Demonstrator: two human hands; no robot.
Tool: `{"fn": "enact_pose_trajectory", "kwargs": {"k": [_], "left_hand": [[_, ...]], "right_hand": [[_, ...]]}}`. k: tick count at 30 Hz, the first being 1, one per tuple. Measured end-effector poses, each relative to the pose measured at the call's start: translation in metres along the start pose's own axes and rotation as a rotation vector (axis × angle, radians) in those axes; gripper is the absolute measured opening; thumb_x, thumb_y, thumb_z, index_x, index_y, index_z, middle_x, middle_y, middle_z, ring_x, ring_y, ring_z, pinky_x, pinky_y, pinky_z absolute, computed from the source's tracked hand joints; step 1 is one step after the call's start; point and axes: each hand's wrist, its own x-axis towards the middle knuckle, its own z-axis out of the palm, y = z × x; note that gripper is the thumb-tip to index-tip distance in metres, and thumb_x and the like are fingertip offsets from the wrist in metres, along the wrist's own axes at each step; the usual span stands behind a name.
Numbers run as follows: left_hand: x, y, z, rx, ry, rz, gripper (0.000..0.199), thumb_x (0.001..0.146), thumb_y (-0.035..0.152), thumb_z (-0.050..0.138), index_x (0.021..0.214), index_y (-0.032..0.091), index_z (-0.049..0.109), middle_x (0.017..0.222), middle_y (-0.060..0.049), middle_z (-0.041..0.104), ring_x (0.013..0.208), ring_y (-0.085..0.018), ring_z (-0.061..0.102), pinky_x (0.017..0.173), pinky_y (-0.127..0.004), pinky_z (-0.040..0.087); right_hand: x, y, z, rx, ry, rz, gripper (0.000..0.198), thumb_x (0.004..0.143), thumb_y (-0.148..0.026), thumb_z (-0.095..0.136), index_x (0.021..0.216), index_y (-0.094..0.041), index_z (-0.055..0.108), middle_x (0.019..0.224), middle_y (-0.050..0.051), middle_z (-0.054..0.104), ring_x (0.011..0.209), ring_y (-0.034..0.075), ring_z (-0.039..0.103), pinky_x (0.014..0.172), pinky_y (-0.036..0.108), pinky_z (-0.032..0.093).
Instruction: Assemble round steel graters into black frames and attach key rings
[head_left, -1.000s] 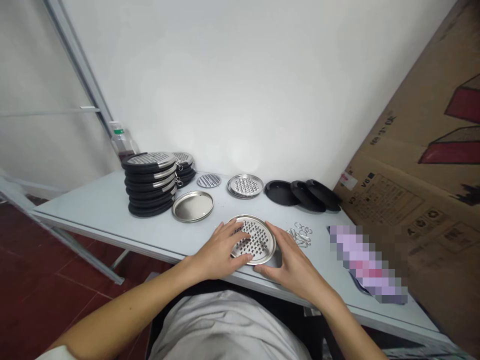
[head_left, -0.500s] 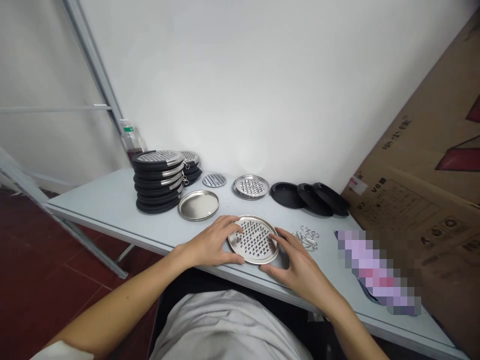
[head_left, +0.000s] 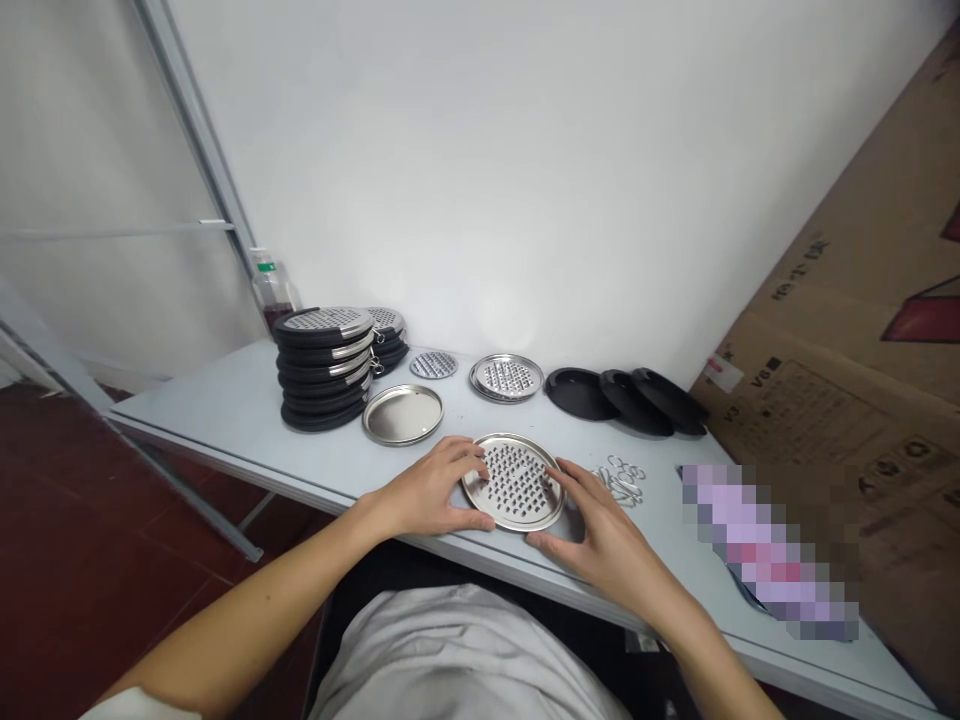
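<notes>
A round metal grater (head_left: 514, 482), its raised teeth facing up inside a shallow steel rim, lies on the table near the front edge. My left hand (head_left: 439, 490) grips its left side, fingertips on the top face and thumb along the near rim. On the opposite side my right hand (head_left: 589, 510) holds it, with fingers over the right edge and the thumb by the near edge. Just beyond my left hand is a plain shallow steel dish (head_left: 403, 415). Several metal rings and clips (head_left: 624, 482) lie right of my right hand.
Stacked black-rimmed graters (head_left: 322, 370) stand at the left, before a bottle (head_left: 271, 290). Along the wall lie a loose grater disc (head_left: 433, 365), steel dishes with a grater disc (head_left: 508, 380) and black round covers (head_left: 581, 393). A blurred purple object (head_left: 757, 550) and cardboard box (head_left: 847, 400) are right.
The whole view has shifted slightly, so everything sits a little further right. Both hands keep the same hold on the grater, which has not visibly moved on the table.
</notes>
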Motion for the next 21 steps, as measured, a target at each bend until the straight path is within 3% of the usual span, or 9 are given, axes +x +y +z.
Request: {"fn": "enact_pose_trajectory", "kwargs": {"k": [8,21], "left_hand": [[-0.0002,-0.0018,0.0013,0.006,-0.013,-0.042,0.056,0.07,0.055,0.078,0.113,0.021,0.063,0.133,-0.012,0.056,0.132,-0.029,0.042,0.111,-0.043,0.037],[0.0,0.0009,-0.0001,-0.014,-0.021,-0.055,0.057,0.07,0.053,0.078,0.114,0.021,0.063,0.135,-0.013,0.055,0.133,-0.029,0.041,0.111,-0.045,0.037]], "right_hand": [[-0.0005,-0.0021,-0.0012,0.004,0.011,-0.004,0.05,0.075,-0.051,0.07,0.114,-0.022,0.058,0.146,0.014,0.044,0.137,0.033,0.04,0.11,0.048,0.039],[-0.0014,-0.0014,-0.0005,-0.023,0.004,0.012,0.053,0.076,-0.052,0.068,0.118,-0.021,0.059,0.147,0.016,0.043,0.138,0.034,0.04,0.111,0.05,0.037]]}}
